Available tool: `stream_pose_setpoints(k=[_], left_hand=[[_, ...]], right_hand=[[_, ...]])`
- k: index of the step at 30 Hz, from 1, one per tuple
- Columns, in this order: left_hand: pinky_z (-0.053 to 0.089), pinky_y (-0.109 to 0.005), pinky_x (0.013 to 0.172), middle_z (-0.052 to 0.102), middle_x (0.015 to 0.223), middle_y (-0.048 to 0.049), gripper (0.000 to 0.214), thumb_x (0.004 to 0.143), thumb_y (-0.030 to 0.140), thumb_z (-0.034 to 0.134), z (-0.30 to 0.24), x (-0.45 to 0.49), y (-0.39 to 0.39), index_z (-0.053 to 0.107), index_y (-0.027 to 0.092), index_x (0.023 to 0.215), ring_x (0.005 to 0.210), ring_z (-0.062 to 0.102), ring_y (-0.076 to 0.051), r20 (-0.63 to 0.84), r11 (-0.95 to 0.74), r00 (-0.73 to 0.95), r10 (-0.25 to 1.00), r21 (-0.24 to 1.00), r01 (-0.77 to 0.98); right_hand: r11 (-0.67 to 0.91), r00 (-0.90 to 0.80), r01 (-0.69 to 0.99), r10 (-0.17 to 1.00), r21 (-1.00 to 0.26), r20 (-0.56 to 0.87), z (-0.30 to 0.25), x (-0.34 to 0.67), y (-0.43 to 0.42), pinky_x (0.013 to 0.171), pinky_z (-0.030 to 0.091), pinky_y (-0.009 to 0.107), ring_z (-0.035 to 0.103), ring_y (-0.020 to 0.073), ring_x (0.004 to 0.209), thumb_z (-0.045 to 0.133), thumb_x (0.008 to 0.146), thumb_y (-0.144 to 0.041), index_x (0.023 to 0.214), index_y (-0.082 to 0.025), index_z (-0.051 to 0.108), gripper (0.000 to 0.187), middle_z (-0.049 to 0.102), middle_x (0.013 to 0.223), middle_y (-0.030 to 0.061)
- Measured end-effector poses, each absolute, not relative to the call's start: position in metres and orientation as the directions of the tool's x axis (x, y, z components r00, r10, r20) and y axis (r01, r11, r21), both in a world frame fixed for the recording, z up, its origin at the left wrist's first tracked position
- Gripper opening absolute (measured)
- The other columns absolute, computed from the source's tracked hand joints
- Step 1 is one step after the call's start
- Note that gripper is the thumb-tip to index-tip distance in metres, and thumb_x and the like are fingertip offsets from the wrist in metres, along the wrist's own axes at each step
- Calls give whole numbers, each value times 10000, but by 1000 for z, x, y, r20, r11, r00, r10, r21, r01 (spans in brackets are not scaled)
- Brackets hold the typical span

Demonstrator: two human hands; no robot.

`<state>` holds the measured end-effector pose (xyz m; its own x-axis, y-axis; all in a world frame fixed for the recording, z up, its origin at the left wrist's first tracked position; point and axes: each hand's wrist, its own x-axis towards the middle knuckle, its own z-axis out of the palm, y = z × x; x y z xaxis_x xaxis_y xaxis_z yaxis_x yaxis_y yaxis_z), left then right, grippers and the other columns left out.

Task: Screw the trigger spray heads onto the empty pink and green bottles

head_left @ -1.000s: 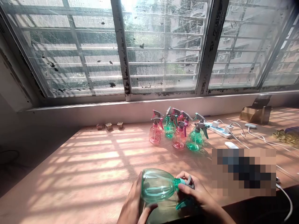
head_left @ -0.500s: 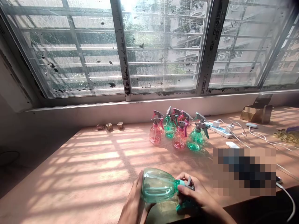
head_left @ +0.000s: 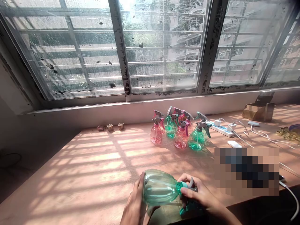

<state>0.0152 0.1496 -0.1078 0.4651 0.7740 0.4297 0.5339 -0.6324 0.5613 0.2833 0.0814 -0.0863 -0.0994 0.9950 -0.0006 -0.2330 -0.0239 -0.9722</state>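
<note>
A clear green spray bottle (head_left: 160, 187) lies on its side in the air above the table's front edge, its base to the left and its neck to the right. My left hand (head_left: 136, 200) is closed against the base end, with the fingers passing underneath. Around the neck and grey-green spray head, my right hand (head_left: 195, 192) is closed, thumb on the collar; part of the head is hidden by the fingers. Beyond the hands stands a group of several upright spray bottles, among them a pink spray bottle (head_left: 180, 140) and a green spray bottle (head_left: 197, 140).
Three small boxes (head_left: 109, 127) sit at the back left of the table (head_left: 93, 175). At the right are a white power strip (head_left: 221, 129) with cables, a white mouse (head_left: 234, 144), a blurred-out patch (head_left: 248, 172) and a brown holder (head_left: 259, 111) by the wall.
Both hands and the held spray bottle have shifted very slightly to the right in the picture. The grip looks the same, and the bottles behind stay in place.
</note>
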Motion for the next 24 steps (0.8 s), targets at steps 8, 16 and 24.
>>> stream_pose_setpoints(k=[8,16,24], left_hand=[[526,-444,1076,492,1526,-181,997,868,494,728,-114,13,148,123,296,1635,1366,556,-352,442,-652,482,757,564,507],[586,-416,987,473,1566,-129,813,972,323,523,-108,18,144,55,351,1637,1286,630,-309,448,-651,473,758,555,518],[537,-460,1061,492,1548,-184,1101,847,512,746,-106,12,144,29,266,1645,1325,581,-372,443,-679,515,734,502,536]], right_hand=[[-23,-114,-189,993,-982,-1,-89,285,81,607,475,269,664,174,615,837,787,-525,953,-185,583,456,713,706,15],[-26,-72,-275,997,-961,-7,-88,282,79,572,486,277,645,170,557,829,783,-553,940,-195,572,467,690,647,2],[-12,-82,-234,997,-972,8,-89,283,79,580,474,262,637,154,582,825,795,-534,948,-189,584,448,687,674,-1]])
